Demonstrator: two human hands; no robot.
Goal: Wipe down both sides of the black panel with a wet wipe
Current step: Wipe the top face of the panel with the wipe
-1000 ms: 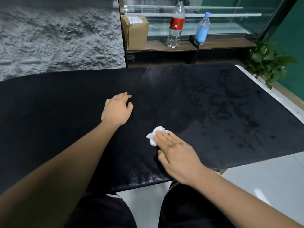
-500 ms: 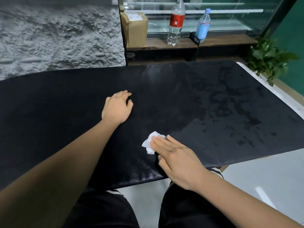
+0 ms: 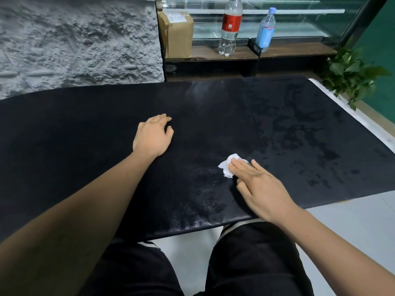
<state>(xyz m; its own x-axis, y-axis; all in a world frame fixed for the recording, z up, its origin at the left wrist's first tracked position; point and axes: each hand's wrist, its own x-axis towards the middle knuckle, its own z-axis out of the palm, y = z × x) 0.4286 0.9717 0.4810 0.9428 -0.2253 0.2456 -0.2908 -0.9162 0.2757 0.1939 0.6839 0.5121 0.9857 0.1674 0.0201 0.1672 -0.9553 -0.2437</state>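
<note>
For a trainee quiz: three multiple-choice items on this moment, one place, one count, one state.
1. Where is the wet wipe? A on the floor. B under the right hand, on the black panel. C on the person's lap.
2. How many bottles stand on the wooden shelf? A one. B two. C four.
3. The left hand is: A gripping a bottle. B raised in air. C on the panel, holding nothing.
B: its fingers press it there. B: one red-labelled, one blue-labelled. C: it lies there empty.

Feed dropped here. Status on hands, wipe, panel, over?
Right hand flat, pressing wet wipe on black panel. Left hand rests on panel, holds nothing. Right half wet-streaked. Box, red-label bottle, blue bottle on shelf behind, off panel.
</note>
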